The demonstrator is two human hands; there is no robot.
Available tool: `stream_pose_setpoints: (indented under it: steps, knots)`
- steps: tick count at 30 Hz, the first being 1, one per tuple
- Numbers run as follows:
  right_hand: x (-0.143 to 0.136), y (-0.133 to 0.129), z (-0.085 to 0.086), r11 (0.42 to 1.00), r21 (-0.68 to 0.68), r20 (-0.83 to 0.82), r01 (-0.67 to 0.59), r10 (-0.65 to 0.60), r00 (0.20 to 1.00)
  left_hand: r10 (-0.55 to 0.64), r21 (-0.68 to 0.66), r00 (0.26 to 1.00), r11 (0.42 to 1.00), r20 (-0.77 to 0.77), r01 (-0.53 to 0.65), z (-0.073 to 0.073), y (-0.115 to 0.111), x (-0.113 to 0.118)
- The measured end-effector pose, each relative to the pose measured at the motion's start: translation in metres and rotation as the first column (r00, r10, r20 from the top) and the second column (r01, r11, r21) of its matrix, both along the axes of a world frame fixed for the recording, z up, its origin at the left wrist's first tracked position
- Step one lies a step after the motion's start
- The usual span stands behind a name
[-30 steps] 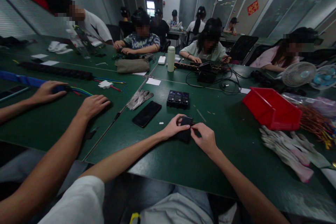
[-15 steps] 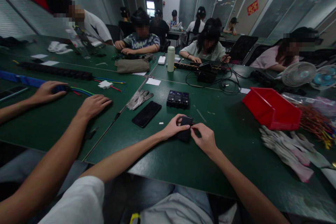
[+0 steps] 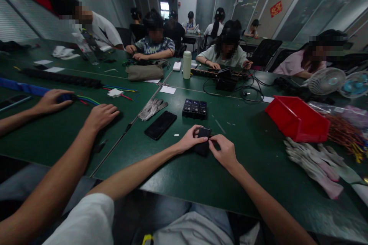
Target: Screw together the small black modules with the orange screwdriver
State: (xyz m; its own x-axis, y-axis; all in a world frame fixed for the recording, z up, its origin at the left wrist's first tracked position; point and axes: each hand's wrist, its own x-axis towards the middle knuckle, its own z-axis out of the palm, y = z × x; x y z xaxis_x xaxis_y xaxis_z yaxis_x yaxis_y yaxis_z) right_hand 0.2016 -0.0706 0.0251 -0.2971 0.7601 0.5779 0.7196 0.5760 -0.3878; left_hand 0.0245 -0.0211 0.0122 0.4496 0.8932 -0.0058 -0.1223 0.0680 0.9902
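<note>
the counter [image 3: 178, 176] looks smooth, so a light push could slide whatever rests on it. the red bin [image 3: 307, 130], between 2 and 3 o'clock of the person's hands, stands well apart; a knock there seems unlikely. the left hand [image 3: 189, 139] is closed around the black box [image 3: 202, 148], thumb across its face; a loose thumb could let it twist. the right hand [image 3: 224, 151] has its fingertips pinched at the box's 3 o'clock edge; whether a small part sits between them, i cannot tell. pressing there off-line could skid the fingers, or bend or drop such a part. the phone [image 3: 160, 124] lies at 10 o'clock of the box, near the left hand; a sideways jerk could nudge it. the three-section black block [image 3: 194, 108], at 12 o'clock, could be bumped if the grip slips forward.
</note>
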Motion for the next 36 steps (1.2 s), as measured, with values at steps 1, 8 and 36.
stream_pose_setpoints:
  steps: [1,8,36]
  knots:
    - [-0.0001,0.0001,-0.0003,1.000,-0.005,0.002,0.002,-0.002,1.000,-0.002,0.005,1.000,1.000,0.004,0.002,-0.0005,0.0002,0.0000]
    - [0.0001,0.0019,-0.0035,1.000,-0.027,0.007,0.009,-0.009,1.000,-0.009,0.015,1.000,1.000,0.021,0.009,-0.0020,0.0005,-0.0002]
    - [0.0019,0.0023,-0.0022,1.000,0.025,0.089,0.005,-0.007,0.996,0.008,0.003,1.000,1.000,-0.012,-0.008,0.0012,-0.0006,0.0003]
